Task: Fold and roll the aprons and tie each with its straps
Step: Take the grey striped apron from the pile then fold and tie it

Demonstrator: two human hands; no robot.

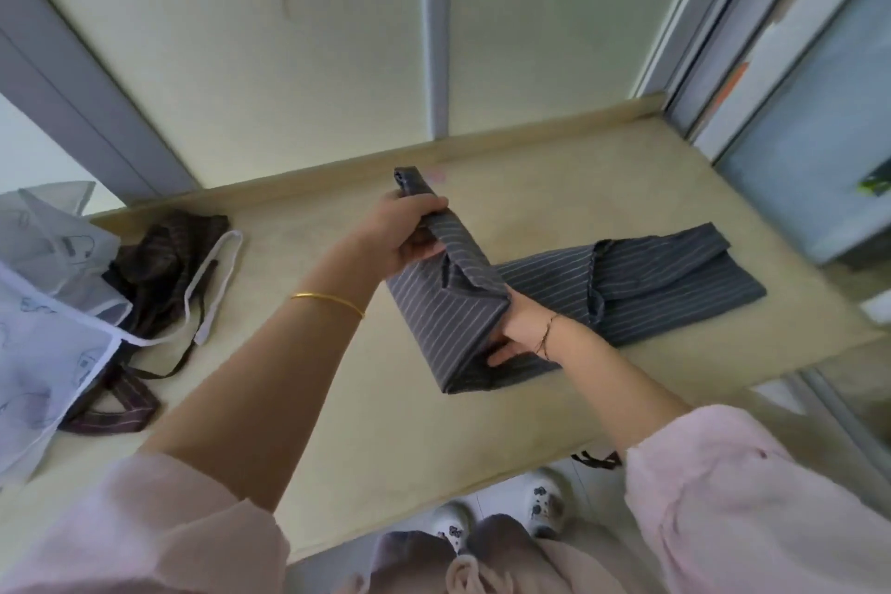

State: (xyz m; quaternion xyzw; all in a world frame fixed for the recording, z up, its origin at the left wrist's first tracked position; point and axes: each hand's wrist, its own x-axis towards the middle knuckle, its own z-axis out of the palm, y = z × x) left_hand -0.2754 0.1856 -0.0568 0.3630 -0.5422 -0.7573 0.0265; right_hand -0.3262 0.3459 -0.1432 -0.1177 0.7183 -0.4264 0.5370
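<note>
Gently now: your left hand (pixel 410 232) has fingers curled round the folded end of the grey apron (pixel 675 275) on the bench (pixel 337 400), your right hand (pixel 518 328) pinches the near edge; fold with edges aligned.

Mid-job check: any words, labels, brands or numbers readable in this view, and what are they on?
No text can be read.
White translucent bag: dark printed marks, too blurred to read.
Grey pinstriped fabric apron: no label shows.
Green item at right edge: too blurred.
</note>
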